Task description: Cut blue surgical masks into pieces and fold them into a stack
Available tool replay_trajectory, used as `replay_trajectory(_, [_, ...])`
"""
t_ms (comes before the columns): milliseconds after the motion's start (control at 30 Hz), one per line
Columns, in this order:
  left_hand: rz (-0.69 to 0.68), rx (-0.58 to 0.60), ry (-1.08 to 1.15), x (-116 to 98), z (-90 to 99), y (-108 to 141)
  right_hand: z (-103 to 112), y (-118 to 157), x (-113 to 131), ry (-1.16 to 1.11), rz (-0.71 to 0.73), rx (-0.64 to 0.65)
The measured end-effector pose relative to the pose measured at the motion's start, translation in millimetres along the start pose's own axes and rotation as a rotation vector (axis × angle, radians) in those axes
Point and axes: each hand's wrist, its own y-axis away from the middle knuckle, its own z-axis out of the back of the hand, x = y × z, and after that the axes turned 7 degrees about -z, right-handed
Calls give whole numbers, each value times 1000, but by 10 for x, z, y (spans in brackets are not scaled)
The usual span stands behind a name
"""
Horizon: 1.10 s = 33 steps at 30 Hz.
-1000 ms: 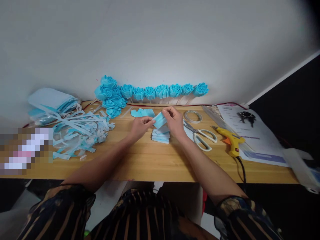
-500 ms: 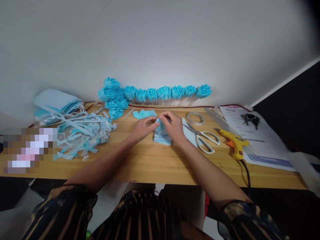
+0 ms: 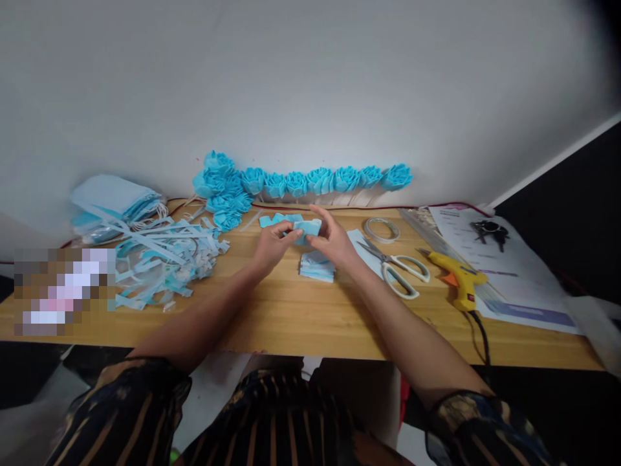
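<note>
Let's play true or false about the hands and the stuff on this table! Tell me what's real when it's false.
1. The left hand and right hand both touch a blue piece. True.
2. The glue gun is mostly green. False: it is mostly yellow.
3. The keys lie on the paper. True.
4. The scissors are closed. False: their blades look spread, handles apart.
5. Blue flowers line the wall. True.
</note>
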Motion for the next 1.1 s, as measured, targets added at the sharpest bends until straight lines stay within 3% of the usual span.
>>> replay_trajectory(200, [154, -39, 69, 44, 50, -36, 20, 9, -11, 192, 136, -81])
replay_trajectory(433, [158, -57, 359, 195, 18, -72, -26, 6, -55, 292, 152, -91])
replay_trajectory(733, [224, -133, 428, 315, -19, -74, -4, -22, 27, 450, 182, -24])
replay_trajectory(900, [221, -199, 482, 315, 47, -126, 413, 45, 300, 710, 142, -11])
replay_trajectory(1000, [235, -239, 554, 291, 75, -149, 809, 323, 406, 888, 9, -40])
replay_trajectory(1100, [258, -248, 609, 261, 86, -156, 1154, 671, 359, 1063, -160, -21])
